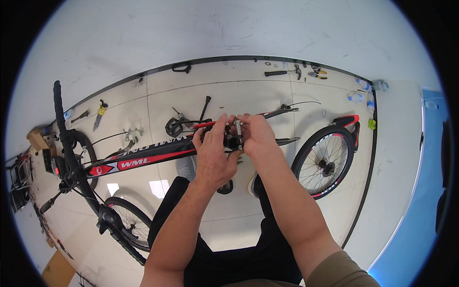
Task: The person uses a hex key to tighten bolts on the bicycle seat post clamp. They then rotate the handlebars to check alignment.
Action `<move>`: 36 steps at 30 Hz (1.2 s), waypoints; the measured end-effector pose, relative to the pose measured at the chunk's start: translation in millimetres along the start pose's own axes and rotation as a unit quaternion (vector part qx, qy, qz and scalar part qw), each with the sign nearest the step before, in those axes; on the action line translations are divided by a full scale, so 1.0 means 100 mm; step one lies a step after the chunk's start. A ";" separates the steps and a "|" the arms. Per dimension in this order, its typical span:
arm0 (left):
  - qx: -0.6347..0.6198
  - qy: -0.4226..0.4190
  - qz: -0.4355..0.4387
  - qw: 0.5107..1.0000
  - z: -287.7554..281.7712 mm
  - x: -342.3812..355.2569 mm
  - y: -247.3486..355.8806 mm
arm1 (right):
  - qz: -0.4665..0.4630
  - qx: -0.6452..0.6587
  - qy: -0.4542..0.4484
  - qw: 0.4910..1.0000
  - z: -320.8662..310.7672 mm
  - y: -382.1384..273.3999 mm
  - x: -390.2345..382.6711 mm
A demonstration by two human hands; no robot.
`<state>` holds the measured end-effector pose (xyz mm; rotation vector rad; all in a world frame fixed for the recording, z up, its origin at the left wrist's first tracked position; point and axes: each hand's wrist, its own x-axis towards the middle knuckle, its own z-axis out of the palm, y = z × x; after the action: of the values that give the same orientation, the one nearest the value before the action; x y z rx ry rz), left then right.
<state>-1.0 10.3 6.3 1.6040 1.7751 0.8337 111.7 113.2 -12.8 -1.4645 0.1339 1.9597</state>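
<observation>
A black and red bicycle frame (158, 155) lies across the middle, its handlebar end to the left. Around the frame's seat-tube end, my left hand (217, 155) is closed, thumb and fingers pressed against it. My right hand (259, 134) closes from the other side on a small silver cylindrical part (237, 127), which stands at the dark open end of the tube (233, 142). The fingers partly hide where that part meets the frame. Just left of my hands sits a black pedal (173, 127). Another pedal (224, 187) shows below my left wrist.
A detached wheel (310, 160) with a red and black part (346, 120) lies at right. The handlebar (71, 158) and front wheel (126, 220) are at left. A hammer (284, 73), pliers (317, 72), a yellow-handled tool (100, 115) and bottles (356, 97) lie on the floor.
</observation>
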 end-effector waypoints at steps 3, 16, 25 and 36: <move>0.001 0.008 0.007 1.000 0.01 0.01 0.01 | -0.015 0.039 0.010 0.999 -0.03 0.03 0.01; -0.001 0.013 -0.008 1.000 0.02 0.03 0.00 | -0.207 0.032 0.058 0.976 0.07 0.12 -0.29; 0.010 -0.001 -0.008 1.000 0.01 0.04 -0.02 | 0.021 -0.055 -0.118 0.991 -0.02 -0.13 -0.25; 0.022 0.012 0.033 0.999 0.02 0.03 -0.04 | 0.019 -0.053 -0.103 0.993 -0.08 -0.11 -0.16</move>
<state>-2.1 13.1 2.2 1.6959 1.7772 0.8542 127.1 110.8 1.9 -1.3219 -0.0350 2.1642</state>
